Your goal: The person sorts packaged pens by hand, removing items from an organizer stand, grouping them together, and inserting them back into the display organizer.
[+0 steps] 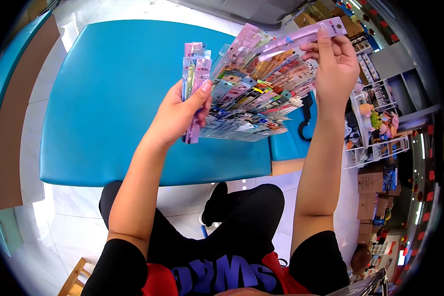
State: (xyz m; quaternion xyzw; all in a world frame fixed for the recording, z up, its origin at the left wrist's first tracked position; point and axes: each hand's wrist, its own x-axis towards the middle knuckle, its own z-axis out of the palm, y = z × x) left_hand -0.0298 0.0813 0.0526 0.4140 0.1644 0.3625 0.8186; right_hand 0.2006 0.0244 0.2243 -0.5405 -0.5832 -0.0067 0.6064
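Several slim pen packages (190, 74) in pink, purple and pale colours stand upright in my left hand (188, 106), its thumb pressed across their front. My right hand (333, 61) is raised at the upper right and pinches the header end of one long pink-purple package (293, 39), which slants down to the left. Between and below my hands, a clear display rack (254, 96) holds rows of packaged pens and small stationery. This rack rests on the blue padded table. The pink package's lower end is above the rack's back rows.
The blue padded table (108, 108) spans the middle. A black strap-like item (306, 118) lies right of the rack. Shelves with flowers (380, 121) and cardboard boxes (370, 197) stand at the right. A wooden stool (75, 276) is at the lower left.
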